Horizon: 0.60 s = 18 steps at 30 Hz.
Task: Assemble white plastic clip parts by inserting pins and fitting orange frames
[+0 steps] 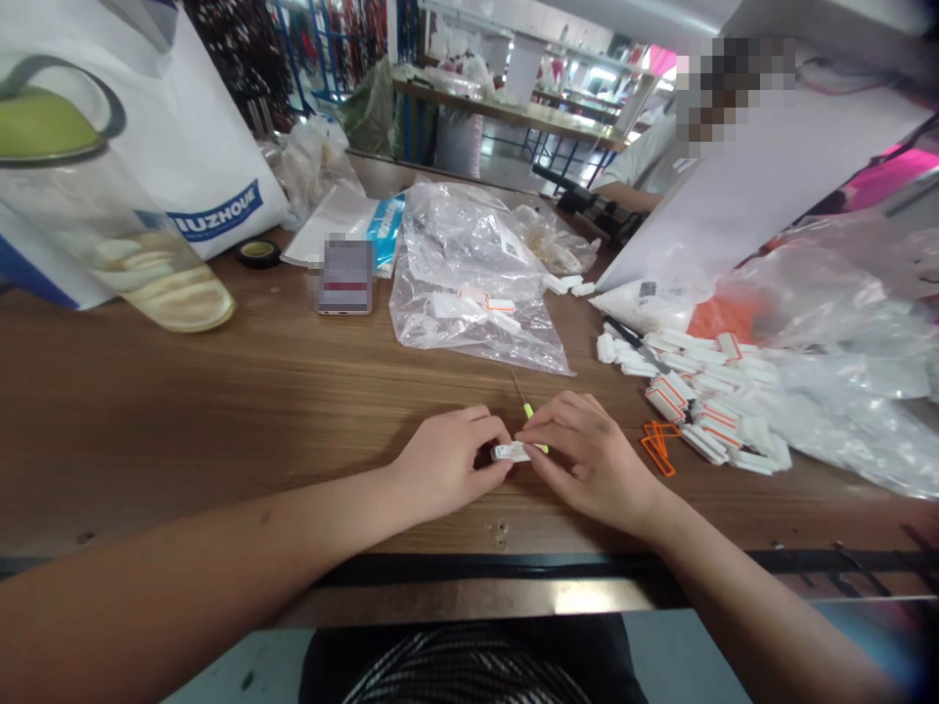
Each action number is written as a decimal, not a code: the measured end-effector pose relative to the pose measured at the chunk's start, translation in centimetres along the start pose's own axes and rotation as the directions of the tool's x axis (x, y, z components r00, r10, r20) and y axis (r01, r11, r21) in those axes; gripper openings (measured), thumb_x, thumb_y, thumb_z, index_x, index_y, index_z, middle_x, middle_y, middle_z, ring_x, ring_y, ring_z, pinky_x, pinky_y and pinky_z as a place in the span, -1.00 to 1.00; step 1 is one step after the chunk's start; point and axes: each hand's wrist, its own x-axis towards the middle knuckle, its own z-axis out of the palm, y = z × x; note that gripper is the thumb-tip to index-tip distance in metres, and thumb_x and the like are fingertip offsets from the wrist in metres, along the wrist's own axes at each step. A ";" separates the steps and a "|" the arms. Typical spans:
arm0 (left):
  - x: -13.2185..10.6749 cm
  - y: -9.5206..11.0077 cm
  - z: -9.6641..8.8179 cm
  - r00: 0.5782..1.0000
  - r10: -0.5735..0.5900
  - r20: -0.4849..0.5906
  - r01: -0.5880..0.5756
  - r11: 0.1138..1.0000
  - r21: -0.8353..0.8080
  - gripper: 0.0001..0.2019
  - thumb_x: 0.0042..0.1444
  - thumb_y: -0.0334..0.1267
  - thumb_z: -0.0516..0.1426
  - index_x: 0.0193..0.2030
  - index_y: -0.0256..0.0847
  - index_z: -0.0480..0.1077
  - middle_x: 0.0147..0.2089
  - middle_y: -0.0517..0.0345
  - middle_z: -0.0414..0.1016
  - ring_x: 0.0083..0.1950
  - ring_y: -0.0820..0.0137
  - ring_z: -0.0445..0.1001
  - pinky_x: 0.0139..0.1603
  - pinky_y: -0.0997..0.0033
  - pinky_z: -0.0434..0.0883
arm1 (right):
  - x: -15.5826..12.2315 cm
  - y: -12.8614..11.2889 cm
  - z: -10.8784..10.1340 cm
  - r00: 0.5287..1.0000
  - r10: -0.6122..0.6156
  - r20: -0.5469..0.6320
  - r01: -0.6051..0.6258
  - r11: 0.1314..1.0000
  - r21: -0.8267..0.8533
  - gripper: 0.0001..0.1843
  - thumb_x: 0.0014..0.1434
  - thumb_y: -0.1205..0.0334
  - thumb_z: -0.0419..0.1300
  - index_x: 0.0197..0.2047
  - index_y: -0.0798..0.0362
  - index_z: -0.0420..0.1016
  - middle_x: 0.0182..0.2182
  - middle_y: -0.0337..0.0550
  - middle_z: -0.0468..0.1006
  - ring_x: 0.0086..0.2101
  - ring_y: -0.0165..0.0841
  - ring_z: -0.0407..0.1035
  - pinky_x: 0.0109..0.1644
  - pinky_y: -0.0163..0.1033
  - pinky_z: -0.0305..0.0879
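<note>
Between my two hands, just above the wooden table (308, 411), is a small white rectangular plastic piece (512, 452). My left hand (451, 460) pinches its left end between thumb and fingers. At its right end the fingers of my right hand (583, 455) close on it too. Partly hidden behind my right fingers lies a thin tool with a yellow-green handle (528, 411) and a slim metal shaft. Right of that hand are several loose orange rectangular frames (658, 450), beside a pile of white plastic pieces (723, 391), some with orange edges.
A clear plastic bag (476, 254) with a few pieces lies ahead, a phone (344, 279) to its left. At far left stand a clear bottle (147, 254) and a roll of black tape (259, 254). More plastic bags (851, 391) lie right. A person's arm (631, 196) shows behind.
</note>
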 end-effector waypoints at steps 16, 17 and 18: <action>0.0 -0.1 0.0 1.000 0.007 -0.002 -0.007 1.000 0.004 -0.94 0.15 -0.26 0.18 -0.25 -0.15 0.45 -0.35 0.24 0.38 -0.37 0.45 0.36 -0.34 0.41 0.29 | -0.3 -1.2 -0.1 0.996 -0.050 0.075 0.055 0.997 -0.054 -0.81 0.20 0.35 0.15 -0.21 0.01 0.60 -0.19 -0.11 0.61 -0.20 -0.22 0.40 -0.08 -0.04 0.23; 0.0 -0.1 0.0 1.000 0.005 -0.004 -0.005 1.000 0.007 -0.94 0.16 -0.25 0.17 -0.25 -0.14 0.45 -0.36 0.25 0.38 -0.37 0.45 0.36 -0.34 0.41 0.29 | -0.5 -0.8 -0.5 0.998 -0.020 0.052 0.020 1.000 -0.009 -0.81 0.21 0.33 0.15 -0.21 -0.02 0.61 -0.18 -0.12 0.61 -0.19 -0.23 0.41 -0.08 -0.04 0.25; 0.0 0.0 0.0 1.000 0.001 -0.002 -0.001 1.000 0.010 -0.94 0.16 -0.25 0.17 -0.25 -0.14 0.46 -0.36 0.25 0.38 -0.38 0.45 0.35 -0.34 0.41 0.28 | -0.9 -0.3 -1.0 0.999 0.031 0.012 -0.031 0.999 0.038 -0.80 0.23 0.31 0.15 -0.20 -0.03 0.61 -0.18 -0.13 0.61 -0.18 -0.24 0.42 -0.06 -0.05 0.27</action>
